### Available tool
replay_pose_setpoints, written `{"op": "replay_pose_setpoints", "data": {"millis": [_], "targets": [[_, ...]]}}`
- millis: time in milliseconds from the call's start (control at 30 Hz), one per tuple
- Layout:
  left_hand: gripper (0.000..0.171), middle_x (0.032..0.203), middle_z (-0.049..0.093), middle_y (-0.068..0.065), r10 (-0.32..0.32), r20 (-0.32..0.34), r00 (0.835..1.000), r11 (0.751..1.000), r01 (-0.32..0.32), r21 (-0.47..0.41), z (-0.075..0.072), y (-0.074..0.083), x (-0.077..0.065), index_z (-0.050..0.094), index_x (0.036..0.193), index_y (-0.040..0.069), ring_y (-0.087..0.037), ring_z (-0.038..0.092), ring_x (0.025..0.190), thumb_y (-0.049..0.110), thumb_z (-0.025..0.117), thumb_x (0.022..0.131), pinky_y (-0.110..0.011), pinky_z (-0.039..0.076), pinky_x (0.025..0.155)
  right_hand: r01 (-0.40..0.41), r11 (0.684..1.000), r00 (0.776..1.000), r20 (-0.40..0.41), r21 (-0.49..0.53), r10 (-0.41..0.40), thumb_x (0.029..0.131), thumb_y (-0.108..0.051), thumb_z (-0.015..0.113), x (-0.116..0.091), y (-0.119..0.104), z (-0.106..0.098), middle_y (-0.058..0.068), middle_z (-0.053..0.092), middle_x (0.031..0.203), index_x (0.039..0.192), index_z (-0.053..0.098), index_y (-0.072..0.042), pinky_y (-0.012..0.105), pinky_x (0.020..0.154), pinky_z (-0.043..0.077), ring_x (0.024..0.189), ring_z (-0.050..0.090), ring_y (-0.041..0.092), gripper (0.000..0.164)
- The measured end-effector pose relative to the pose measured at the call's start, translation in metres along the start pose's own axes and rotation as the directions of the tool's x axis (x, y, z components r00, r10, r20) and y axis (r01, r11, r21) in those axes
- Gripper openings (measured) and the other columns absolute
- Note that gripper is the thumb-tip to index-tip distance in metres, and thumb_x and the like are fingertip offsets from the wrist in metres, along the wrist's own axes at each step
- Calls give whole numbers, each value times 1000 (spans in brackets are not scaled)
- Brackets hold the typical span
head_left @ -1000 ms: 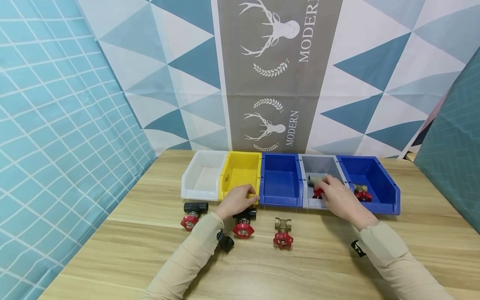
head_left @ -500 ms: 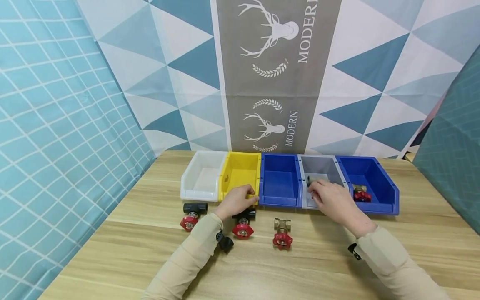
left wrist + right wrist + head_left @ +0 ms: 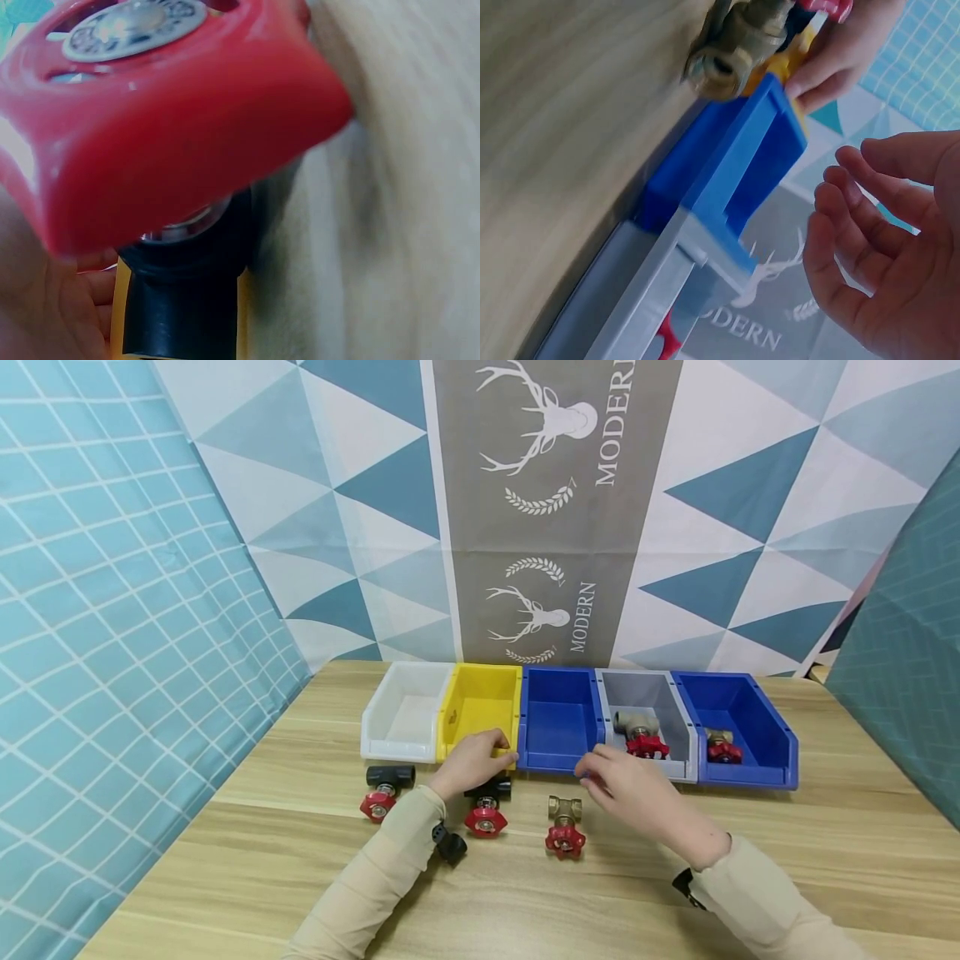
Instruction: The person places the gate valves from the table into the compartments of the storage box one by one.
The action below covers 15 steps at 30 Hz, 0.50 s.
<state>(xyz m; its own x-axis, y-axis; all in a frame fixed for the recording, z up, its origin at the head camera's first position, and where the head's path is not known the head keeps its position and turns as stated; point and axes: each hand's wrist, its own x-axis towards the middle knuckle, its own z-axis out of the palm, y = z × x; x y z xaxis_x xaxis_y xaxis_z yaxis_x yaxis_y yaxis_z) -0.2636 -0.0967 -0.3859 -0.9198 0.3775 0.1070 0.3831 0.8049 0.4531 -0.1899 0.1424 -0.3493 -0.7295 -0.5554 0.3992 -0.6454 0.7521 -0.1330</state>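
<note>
My left hand [image 3: 472, 762] grips the front lip of the yellow bin [image 3: 483, 695] between thumb and fingers. Just below it lies a black valve with a red handwheel [image 3: 486, 821]; the same black valve [image 3: 180, 315] fills much of the left wrist view. My right hand [image 3: 633, 795] holds nothing, its fingers loosely bent, in front of the middle blue bin [image 3: 561, 718]. Left of its fingertips, a brass valve with a red handwheel [image 3: 565, 831] lies on the table. A greyish valve with a red handwheel [image 3: 641, 735] sits in the grey bin [image 3: 637, 687].
At the row's left end stands a white bin [image 3: 412, 714]. The right-end blue bin [image 3: 738, 706] contains another brass valve [image 3: 722, 747]. On the table left of my left hand lies a second black valve [image 3: 386, 789]. A patterned cloth [image 3: 540, 527] hangs behind the bins.
My right hand has let go of the greyish valve in the grey bin and moved left and toward me, out of the bin. The left hand stays at the yellow bin.
</note>
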Motion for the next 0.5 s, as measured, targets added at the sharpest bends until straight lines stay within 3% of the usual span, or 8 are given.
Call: {"op": "replay_pose_setpoints", "data": {"millis": [133,333,500], "targets": [[26,85,63,-2,-1,1,1000,1000,1,-3,0,0,0,60,93,11,-13,53,70,35,58,88,-29,45,70,18,998,999,44,53,-21,83,-16,63,-2,-10,2,-5,56,81,90,64,-11,22,60,47,68,54,6,8],[25,83,62,-1,-6,2,1000,1000,6,-10,-1,1,0,60,92,11,-13,52,69,35,58,88,-28,44,68,-19,989,987,160,149,-6,85,-27,63,-7,-24,6,-6,55,85,92,63,-15,20,59,45,66,51,2,14],[25,81,61,-1,-6,0,1000,1000,6,-7,-1,2,-1,59,92,11,-13,51,68,35,58,88,-27,44,67,13,987,983,181,159,-42,82,-32,66,-11,-30,13,-7,53,84,90,63,-17,21,61,45,66,46,1,17]]}}
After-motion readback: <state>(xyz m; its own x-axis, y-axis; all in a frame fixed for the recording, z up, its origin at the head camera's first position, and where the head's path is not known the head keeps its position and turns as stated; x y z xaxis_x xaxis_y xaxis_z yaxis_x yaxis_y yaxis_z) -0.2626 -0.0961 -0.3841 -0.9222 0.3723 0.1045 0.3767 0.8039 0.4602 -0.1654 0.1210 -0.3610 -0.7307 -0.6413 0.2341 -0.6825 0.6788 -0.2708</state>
